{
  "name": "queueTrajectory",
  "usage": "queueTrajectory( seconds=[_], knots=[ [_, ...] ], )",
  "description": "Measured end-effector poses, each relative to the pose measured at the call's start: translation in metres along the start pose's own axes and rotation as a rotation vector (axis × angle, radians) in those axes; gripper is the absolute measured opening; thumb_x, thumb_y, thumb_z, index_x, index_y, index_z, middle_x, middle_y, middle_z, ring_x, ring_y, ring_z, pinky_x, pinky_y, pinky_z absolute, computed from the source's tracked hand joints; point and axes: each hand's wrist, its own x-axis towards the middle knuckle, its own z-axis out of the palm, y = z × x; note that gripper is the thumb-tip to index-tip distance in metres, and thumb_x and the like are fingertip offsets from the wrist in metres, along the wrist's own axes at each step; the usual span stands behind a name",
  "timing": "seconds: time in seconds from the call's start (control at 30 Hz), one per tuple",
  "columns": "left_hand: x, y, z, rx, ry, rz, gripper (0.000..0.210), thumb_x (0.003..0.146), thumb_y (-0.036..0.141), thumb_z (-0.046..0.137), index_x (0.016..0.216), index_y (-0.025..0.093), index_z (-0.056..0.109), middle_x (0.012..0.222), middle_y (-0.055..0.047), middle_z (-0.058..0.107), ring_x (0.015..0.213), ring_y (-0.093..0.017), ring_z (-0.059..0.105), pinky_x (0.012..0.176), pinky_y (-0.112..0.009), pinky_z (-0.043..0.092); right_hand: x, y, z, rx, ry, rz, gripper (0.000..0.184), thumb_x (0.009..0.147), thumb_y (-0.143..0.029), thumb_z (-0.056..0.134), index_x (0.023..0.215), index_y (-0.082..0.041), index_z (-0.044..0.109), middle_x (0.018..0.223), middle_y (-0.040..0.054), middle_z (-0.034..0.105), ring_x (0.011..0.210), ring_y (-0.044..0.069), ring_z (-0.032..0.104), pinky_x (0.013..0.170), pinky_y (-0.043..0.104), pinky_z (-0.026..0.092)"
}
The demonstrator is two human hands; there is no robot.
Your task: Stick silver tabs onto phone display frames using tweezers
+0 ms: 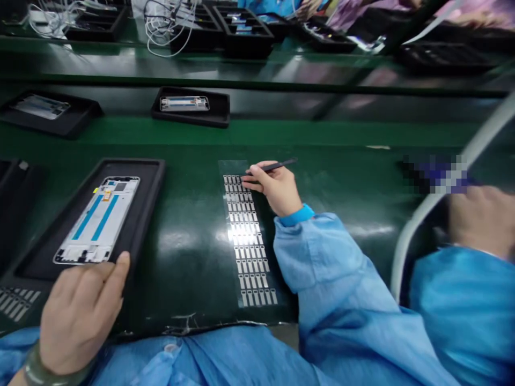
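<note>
My left hand (82,311) grips the near edge of a black tray (151,198), its fingers bent over the rim and partly hidden. In that tray lies a silver phone frame (96,220) with two blue strips and a small yellow tab. My right hand (276,185) pinches slim black tweezers (277,165), their tip at the upper rows of a clear sheet of small silver stickers (247,236). The sheet lies flat on the green table, and light glares off its middle.
Two more black trays (219,110) with phone frames stand farther back. At lower left is another sheet of silver pieces (18,303). A white curved tube (414,236) and a co-worker's hand (483,220) are at right. Cables and boxes sit on the raised shelf (120,64).
</note>
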Motion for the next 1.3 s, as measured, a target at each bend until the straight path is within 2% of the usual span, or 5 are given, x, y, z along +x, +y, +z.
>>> queueTrajectory(
  seconds=[0.27, 0.5, 0.7, 0.93, 1.3],
  knots=[
    [0.044, 0.067, 0.005, 0.082, -0.226, 0.218, 0.036, 0.078, -0.004, 0.044, 0.113, -0.001, 0.053, 0.081, -0.011, 0.059, 0.071, -0.023, 0.056, 0.065, -0.041, 0.05, 0.008, 0.007, -0.008, -0.136, 0.158, -0.068, 0.027, 0.071, -0.037, 0.069, 0.082, -0.019, 0.052, 0.072, -0.0014, 0.06, 0.064, 0.013, 0.067, 0.056, 0.025, 0.06],
    [0.057, 0.1, 0.013, -0.255, -0.427, 0.156, 0.052, 0.085, 0.02, 0.054, 0.134, 0.007, 0.039, 0.104, -0.012, 0.063, 0.088, -0.019, 0.065, 0.073, -0.029, 0.057, 0.014, 0.013, -0.012, -0.159, 0.099, -0.037, 0.028, 0.069, -0.037, 0.07, 0.079, -0.018, 0.052, 0.065, -0.0027, 0.058, 0.061, 0.013, 0.067, 0.059, 0.027, 0.062],
    [0.107, 0.095, 0.023, -0.378, -0.464, 0.18, 0.054, 0.084, 0.033, 0.062, 0.13, 0.011, 0.043, 0.116, -0.013, 0.061, 0.099, -0.023, 0.064, 0.079, -0.034, 0.056, 0.015, 0.012, -0.01, -0.15, 0.088, -0.022, 0.028, 0.069, -0.037, 0.071, 0.079, -0.018, 0.054, 0.064, -0.0022, 0.059, 0.059, 0.013, 0.066, 0.057, 0.026, 0.061],
    [0.181, 0.081, 0.09, -0.215, -0.544, 0.284, 0.055, 0.092, 0.049, 0.044, 0.131, 0.01, 0.047, 0.146, -0.017, 0.04, 0.138, -0.031, 0.03, 0.104, -0.046, 0.035, 0.017, 0.016, -0.012, -0.169, 0.068, -0.042, 0.028, 0.07, -0.038, 0.071, 0.079, -0.018, 0.055, 0.063, -0.0018, 0.06, 0.058, 0.013, 0.066, 0.055, 0.025, 0.06],
    [0.192, 0.088, 0.116, -0.219, -0.557, 0.254, 0.057, 0.094, 0.047, 0.038, 0.135, 0.007, 0.042, 0.147, -0.02, 0.036, 0.131, -0.033, 0.038, 0.097, -0.05, 0.036, 0.016, 0.009, -0.007, -0.119, 0.068, 0.027, 0.023, 0.071, -0.032, 0.07, 0.078, -0.017, 0.055, 0.061, -0.0029, 0.06, 0.053, 0.009, 0.064, 0.051, 0.019, 0.057]
  ],
)
